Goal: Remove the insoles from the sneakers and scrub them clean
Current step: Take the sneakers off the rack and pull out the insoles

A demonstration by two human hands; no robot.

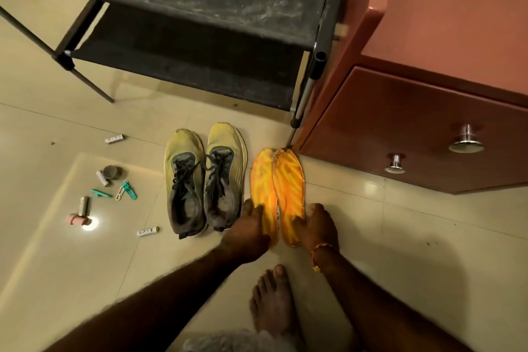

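Observation:
Two yellow-green sneakers, the left sneaker (184, 180) and the right sneaker (225, 174), stand side by side on the tiled floor, laces dark, toes pointing away from me. Right of them lie two orange striped insoles, the left insole (261, 183) and the right insole (290, 180), flat on the floor and slightly overlapping. My left hand (248, 230) rests on the heel end of the left insole, fingers laid over it. My right hand (318, 227) touches the heel end of the right insole; an orange thread circles its wrist.
A black metal shoe rack (183, 37) stands beyond the sneakers. A red-brown cabinet (400, 128) with chrome knobs fills the right. Small clutter lies at left: batteries (147, 231), teal clips (127, 190), a pink roll (78, 218). My bare foot (271, 303) is below the hands.

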